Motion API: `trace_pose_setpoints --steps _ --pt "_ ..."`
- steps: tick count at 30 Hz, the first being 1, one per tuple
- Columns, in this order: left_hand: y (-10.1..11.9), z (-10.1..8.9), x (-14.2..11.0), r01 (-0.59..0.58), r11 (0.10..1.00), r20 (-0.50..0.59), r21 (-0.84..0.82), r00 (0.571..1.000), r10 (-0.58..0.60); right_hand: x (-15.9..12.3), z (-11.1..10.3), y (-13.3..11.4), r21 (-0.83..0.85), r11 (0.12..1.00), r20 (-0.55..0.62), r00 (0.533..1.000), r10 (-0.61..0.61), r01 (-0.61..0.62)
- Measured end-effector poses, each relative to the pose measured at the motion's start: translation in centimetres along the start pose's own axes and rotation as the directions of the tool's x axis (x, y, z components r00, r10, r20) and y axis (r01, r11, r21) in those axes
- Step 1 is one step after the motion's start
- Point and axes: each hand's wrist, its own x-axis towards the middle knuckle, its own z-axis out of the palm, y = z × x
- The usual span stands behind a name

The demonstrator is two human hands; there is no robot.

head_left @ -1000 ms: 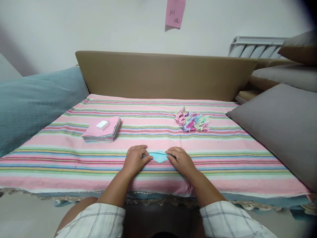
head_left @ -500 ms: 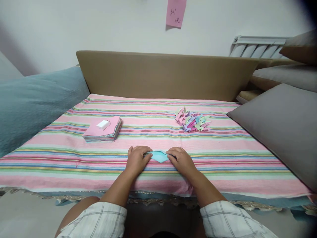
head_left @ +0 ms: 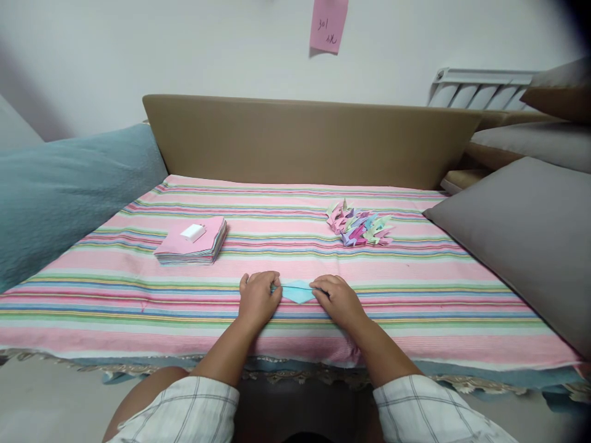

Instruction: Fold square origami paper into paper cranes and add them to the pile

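A light blue piece of folded paper [head_left: 298, 293] lies on the striped cloth between my two hands, diamond-shaped with a crease line running across it. My left hand [head_left: 260, 296] pinches its left end between thumb and fingers. At the right end, my right hand [head_left: 336, 296] grips it the same way, fingertips closed on the tip. Both ends of the paper are hidden under my fingers.
A stack of coloured paper [head_left: 191, 246] stands at the left with a small white block [head_left: 192, 232] on top. Several folded paper cranes [head_left: 357, 226] are heaped at the back right. Grey cushions [head_left: 521, 234] border the right, a blue cushion [head_left: 83, 184] the left.
The paper's upper flap, raised a little before, now lies flatter along the middle crease. My left hand's fingers have curled in and shifted slightly; my right hand has hardly moved.
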Motion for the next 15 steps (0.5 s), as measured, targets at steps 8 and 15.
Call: trace_pose_setpoints --steps 8,15 --pt "-0.7 -0.3 0.1 -0.070 0.997 0.054 0.023 0.996 0.069 0.0 0.0 0.0 0.027 1.000 -0.006 1.000 0.013 -0.013" --pt "-1.4 -0.4 0.3 -0.188 0.977 0.087 0.096 0.980 0.180 0.0 -0.4 -0.2 0.045 0.995 -0.025 0.996 0.089 -0.088"
